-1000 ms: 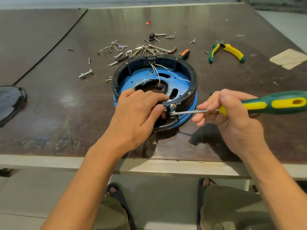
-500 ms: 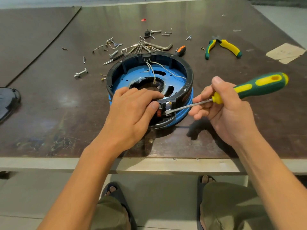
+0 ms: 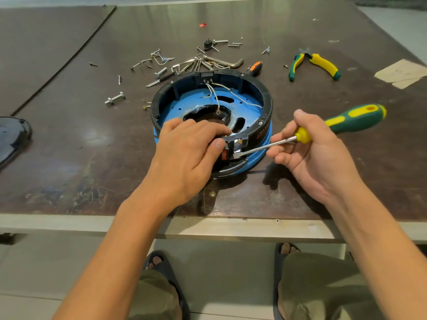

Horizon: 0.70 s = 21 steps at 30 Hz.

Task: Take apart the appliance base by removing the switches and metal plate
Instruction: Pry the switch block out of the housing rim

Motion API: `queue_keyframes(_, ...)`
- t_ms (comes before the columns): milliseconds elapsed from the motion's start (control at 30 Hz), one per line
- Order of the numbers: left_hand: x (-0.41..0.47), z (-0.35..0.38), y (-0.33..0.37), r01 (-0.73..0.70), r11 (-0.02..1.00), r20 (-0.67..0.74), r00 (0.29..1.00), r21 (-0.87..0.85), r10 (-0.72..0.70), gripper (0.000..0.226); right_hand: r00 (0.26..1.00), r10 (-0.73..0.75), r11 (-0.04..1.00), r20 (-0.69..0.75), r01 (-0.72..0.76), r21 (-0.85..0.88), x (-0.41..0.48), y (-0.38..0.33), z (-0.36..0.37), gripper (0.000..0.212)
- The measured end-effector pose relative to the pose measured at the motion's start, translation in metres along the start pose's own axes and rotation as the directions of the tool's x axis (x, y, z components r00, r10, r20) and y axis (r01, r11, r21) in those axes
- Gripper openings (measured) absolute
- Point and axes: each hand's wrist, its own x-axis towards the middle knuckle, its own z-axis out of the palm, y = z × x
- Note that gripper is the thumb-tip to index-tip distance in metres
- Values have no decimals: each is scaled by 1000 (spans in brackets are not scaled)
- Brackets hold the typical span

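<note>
The round appliance base (image 3: 265, 105), a black ring over a blue plate (image 3: 184, 100), lies on the table's middle. White wires (image 3: 242, 99) run from a black switch (image 3: 206, 76) at its far rim. My left hand (image 3: 184, 155) grips the near rim, thumb beside a small orange switch (image 3: 224, 154). My right hand (image 3: 316, 155) holds a green and yellow screwdriver (image 3: 353, 121); its tip (image 3: 235, 155) sits at that switch's opening.
Loose screws, bolts and hex keys (image 3: 208, 62) are scattered behind the base. Yellow-green pliers (image 3: 312, 64) lie at the back right, an orange-handled tool (image 3: 255, 68) touches the far rim, and a dark cover (image 3: 11, 137) sits at the left edge. Paper scraps (image 3: 402, 73) are far right.
The screwdriver handle has tilted upward from level while its tip stays at the near switch. My left hand keeps its grip on the rim.
</note>
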Motion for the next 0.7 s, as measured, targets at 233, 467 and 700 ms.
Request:
queue_keyframes(233, 0, 0, 0, 0, 1000, 0, 1000, -4, 0, 42, 993, 105, 994, -53, -103, 42, 5, 4, -2, 53)
queue_keyframes(467, 2, 3, -1, -22, 1000, -4, 1000, 14, 23, 39, 902, -266, 925, 340, 339, -174, -7, 1, -3, 37)
queue_keyframes(700, 1, 2, -2, -16, 1000, 10, 1000, 20, 16, 41, 990, -74, 994, 118, 82, -68, -5, 1, 4, 32)
